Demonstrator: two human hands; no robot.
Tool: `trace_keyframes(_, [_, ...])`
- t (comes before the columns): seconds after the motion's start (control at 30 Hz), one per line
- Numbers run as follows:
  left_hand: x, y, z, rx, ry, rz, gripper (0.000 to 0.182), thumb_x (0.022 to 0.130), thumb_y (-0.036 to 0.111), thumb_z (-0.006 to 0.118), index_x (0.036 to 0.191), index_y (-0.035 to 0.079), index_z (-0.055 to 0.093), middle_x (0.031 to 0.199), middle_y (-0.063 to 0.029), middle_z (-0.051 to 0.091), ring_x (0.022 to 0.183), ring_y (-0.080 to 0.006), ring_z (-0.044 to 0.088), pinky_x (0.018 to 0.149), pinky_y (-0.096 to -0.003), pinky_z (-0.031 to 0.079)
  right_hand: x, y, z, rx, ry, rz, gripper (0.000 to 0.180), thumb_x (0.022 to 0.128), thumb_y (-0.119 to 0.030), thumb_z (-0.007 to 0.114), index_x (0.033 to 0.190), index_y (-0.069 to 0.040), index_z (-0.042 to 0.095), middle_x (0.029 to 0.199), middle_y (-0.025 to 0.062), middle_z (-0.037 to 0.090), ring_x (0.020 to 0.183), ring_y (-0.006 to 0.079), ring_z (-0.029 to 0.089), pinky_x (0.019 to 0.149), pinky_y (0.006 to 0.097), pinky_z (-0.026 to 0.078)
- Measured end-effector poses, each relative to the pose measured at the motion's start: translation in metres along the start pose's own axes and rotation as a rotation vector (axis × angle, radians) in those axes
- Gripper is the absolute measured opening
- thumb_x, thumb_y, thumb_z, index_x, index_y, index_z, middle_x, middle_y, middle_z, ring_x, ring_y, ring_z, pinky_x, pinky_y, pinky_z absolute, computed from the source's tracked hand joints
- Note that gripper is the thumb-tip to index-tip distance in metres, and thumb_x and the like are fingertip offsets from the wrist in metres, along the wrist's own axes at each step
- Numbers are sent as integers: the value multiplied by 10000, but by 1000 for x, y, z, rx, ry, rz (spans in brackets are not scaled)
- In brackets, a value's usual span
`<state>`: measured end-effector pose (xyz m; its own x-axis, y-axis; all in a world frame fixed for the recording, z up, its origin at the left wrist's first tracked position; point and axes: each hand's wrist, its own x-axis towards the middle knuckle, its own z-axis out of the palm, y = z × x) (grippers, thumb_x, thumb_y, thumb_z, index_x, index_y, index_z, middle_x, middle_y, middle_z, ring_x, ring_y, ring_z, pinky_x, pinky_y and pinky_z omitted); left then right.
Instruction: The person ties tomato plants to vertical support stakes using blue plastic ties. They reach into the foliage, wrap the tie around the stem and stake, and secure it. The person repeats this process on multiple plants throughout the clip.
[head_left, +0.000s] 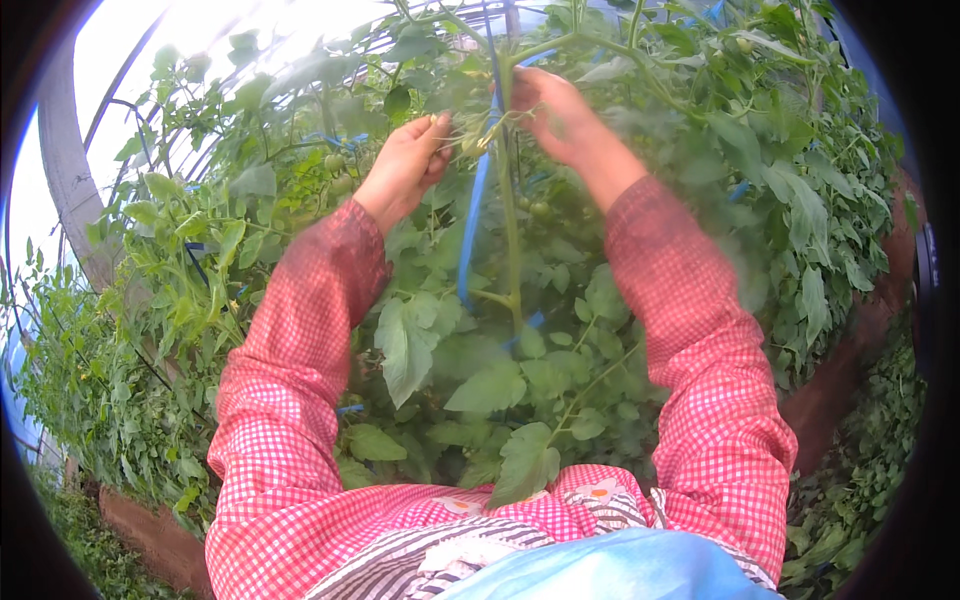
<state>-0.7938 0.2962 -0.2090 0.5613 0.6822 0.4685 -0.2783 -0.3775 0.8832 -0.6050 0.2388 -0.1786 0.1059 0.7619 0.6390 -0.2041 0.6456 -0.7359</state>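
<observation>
A tomato plant's green main stem (509, 217) rises in front of me, with a blue plastic tie strip (474, 225) running beside it. Left of the stem, my left hand (411, 161) has its thumb and fingertips pinched together at the edge of a small flower truss (480, 135); whether they grip part of it is unclear. My right hand (553, 116) is at the stem's upper right, its fingers partly behind the stem, so their hold cannot be made out. Broad tomato leaves (409, 345) hang below both hands.
Dense tomato foliage (780, 172) surrounds my arms on both sides, with green tomatoes (540, 210) among the leaves. A pale post (67, 157) leans at the left, near the greenhouse frame. Brown soil (832, 397) shows at the lower right. More blue ties (345, 141) cross the plants.
</observation>
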Motion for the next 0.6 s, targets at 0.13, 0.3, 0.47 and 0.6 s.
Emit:
trace_keyframes(0.13, [-64,-39,17,96,-9,10,178,935,224,567,965,50,575,699,57,502,542,-12,371,476,-172,294,-6,1,-1,14,-11,-21,206,926,-265,503,995,-103,609,932,0,645,866,112,572,762,291,423])
trace_keyframes(0.3, [-78,-41,42,301,-102,120,174,880,150,638,936,-14,614,800,41,597,728,-31,502,645,-213,436,-9,3,1,22,-65,-113,246,899,-314,525,1003,-106,603,943,-1,646,875,120,566,762,286,411])
trace_keyframes(0.47, [-66,-34,74,406,-172,147,156,940,183,550,963,53,632,711,79,522,615,0,429,535,-166,345,2,10,1,178,31,-14,104,936,-154,409,951,-74,474,924,72,656,766,129,597,678,279,455])
trace_keyframes(0.6, [-50,-35,96,343,-114,94,200,933,202,540,834,28,523,709,13,526,649,-70,482,586,-244,414,4,20,-5,138,138,-2,95,930,-177,425,991,-115,464,971,58,665,782,109,597,651,247,416])
